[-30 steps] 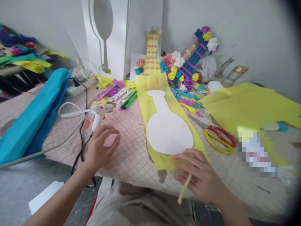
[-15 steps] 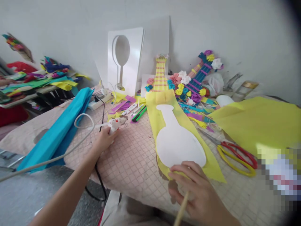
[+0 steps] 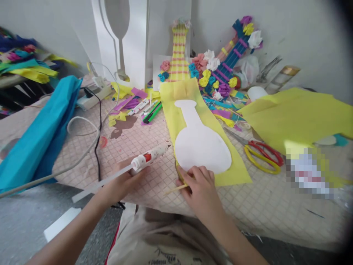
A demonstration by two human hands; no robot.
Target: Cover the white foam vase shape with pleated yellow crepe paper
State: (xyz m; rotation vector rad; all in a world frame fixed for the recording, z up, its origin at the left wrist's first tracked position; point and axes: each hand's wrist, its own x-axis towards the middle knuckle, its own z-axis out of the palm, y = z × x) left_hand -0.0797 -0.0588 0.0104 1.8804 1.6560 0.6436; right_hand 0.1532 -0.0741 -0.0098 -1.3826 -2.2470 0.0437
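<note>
Head view shows us seated at the counter [image 3: 154,191], which is covered with a pale quilted sheet. Our left hand [image 3: 124,182] has its grip closed round a white glue gun [image 3: 150,156], the glue stick trailing back toward the near left and the nozzle pointing right toward the near end of the yellow paper strip [image 3: 231,173]. Our right hand [image 3: 200,184] presses down on that near end, fingers curled over the paper's edge and holding a thin wooden stick [image 3: 175,189] that pokes out to the left, lying flat on the counter.

On the strip sits a white vase-shaped cutout [image 3: 200,143], neck pointing far, round belly near. It lies centred on the yellow paper, so the placing of the shape looks done to us; the paper's sides still spread flat and uncut beyond the white outline, and we see no glue laid at the near edge, so the sticking and trimming there seem yet to come. We cannot tell whether the cutout is already bonded.

Right of the strip lie scissors with red and yellow handles [image 3: 263,158], and beyond them a large yellow sheet [image 3: 298,114]. Far off, two paper guitars decked with paper flowers [image 3: 209,70] lean on the wall. A blue paper roll [image 3: 41,129] lies at left.
</note>
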